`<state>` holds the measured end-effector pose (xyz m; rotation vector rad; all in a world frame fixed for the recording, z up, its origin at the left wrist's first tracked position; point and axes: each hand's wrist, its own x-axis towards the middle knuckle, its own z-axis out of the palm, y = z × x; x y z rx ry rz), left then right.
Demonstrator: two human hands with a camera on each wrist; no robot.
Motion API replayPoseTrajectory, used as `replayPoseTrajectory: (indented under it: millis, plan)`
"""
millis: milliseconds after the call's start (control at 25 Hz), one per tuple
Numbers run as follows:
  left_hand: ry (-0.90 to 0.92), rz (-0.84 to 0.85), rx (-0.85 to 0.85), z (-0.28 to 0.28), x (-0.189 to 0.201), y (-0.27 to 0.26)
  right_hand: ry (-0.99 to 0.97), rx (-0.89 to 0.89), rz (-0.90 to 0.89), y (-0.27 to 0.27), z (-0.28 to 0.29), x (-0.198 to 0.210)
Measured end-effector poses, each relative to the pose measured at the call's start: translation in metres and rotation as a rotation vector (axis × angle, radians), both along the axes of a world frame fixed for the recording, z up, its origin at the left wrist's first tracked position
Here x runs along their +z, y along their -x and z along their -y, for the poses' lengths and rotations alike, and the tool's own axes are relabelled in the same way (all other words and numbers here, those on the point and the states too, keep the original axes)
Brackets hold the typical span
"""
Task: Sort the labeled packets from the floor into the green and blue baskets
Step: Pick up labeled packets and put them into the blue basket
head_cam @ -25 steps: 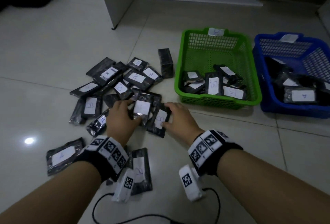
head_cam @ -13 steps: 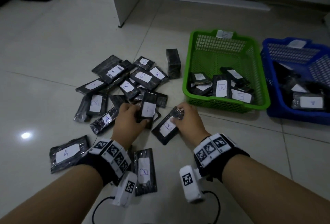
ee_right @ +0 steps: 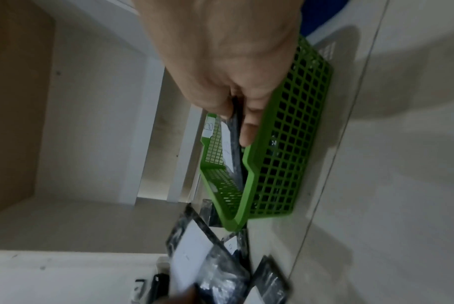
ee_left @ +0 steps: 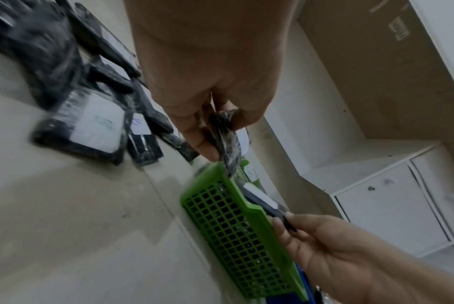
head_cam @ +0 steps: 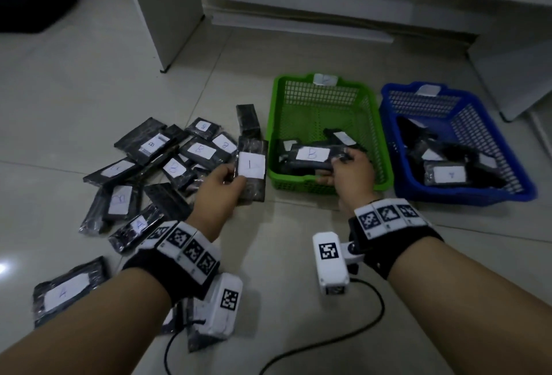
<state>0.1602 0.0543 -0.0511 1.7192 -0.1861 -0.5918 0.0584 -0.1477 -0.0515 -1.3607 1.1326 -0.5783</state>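
Pinching B packet [head_cam: 312,156] (fingertips [head_cam: 339,162])

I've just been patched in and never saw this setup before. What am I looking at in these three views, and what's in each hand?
No robot here: a person's bare hands, with cameras strapped to the head and both wrists. The head view looks down on a tiled floor strewn with black plastic packets bearing white paper labels. The left hand pinches one such packet, its label mark unclear, beside the green plastic mesh basket. The right hand holds a packet labelled B over that basket. The blue plastic mesh basket sits to the right, holding a packet marked A. The wrist views show the same fingers close up.
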Motion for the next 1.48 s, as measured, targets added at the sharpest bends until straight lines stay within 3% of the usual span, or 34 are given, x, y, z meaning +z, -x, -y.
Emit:
replayPoseTrajectory:
  millis: [80,280,440,640,840,1000,1120,1280,1480]
  plan:
    - [0.063,-0.039,-0.063,0.021,0.014,0.008,0.015,0.16,-0.11,0.007,0.013,0.001]
    - [0.052,-0.149,-0.25,0.086,0.062,0.024,0.416,0.484,-0.545,0.06,0.052,0.048]
    - [0.022,-0.205,-0.307,0.154,0.086,0.053,0.631,0.572,-0.647,0.13,0.094,0.071]
    - [0.003,-0.232,-0.263,0.233,0.061,0.12,0.892,0.432,-0.763,0.202,0.13,0.043]
    - [0.137,-0.173,-0.115,0.292,0.033,0.178,0.856,0.567,-0.866,0.232,0.155,0.011]
    - [0.122,-0.027,-0.22,0.309,0.017,0.198,0.878,0.611,-0.77,0.243,0.155,-0.004]
    - [0.005,0.196,-0.272,0.29,0.017,0.197,0.943,0.554,-0.658,0.247,0.15,-0.012]
    - [-0.156,0.216,-0.175,0.195,0.021,0.202,0.994,0.497,-0.438,0.233,0.109,-0.021]
    - [-0.476,0.208,-0.047,0.018,0.023,0.209,0.885,0.821,-0.256,0.186,0.013,-0.03]
